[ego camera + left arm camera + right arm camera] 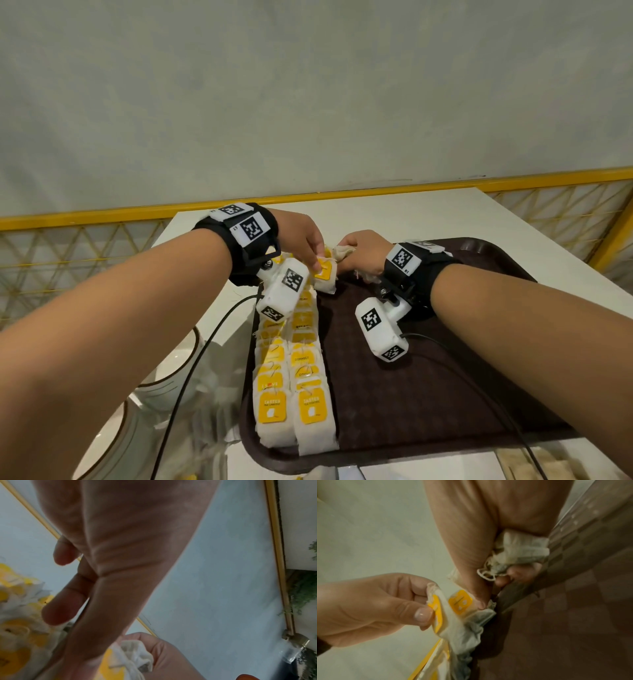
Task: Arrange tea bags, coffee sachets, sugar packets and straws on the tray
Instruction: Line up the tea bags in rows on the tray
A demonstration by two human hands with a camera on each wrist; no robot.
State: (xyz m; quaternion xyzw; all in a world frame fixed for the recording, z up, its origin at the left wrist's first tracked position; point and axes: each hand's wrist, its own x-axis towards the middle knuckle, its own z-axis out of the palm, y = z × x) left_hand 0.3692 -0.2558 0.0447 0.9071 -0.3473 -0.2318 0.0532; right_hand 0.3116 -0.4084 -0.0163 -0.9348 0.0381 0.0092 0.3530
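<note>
A dark brown tray (428,394) lies on the white table. Along its left side run two overlapping rows of white tea bags with yellow tags (298,383). At the far end of the rows my left hand (308,246) pinches one tea bag (323,277) by its top edge, thumb on the yellow tag (436,612). My right hand (359,253) is right beside it, fingers curled round a bunch of tea bags (520,550), its thumb pressing the same end of the row (481,601). In the left wrist view the bunch (135,655) shows in the right hand's grip.
White and gold crockery (164,377) stands left of the tray on the table. Black cables (205,346) trail from both wrist cameras. A yellow railing (513,183) and a grey wall run behind the table. The tray's right half (462,359) holds only my right wrist.
</note>
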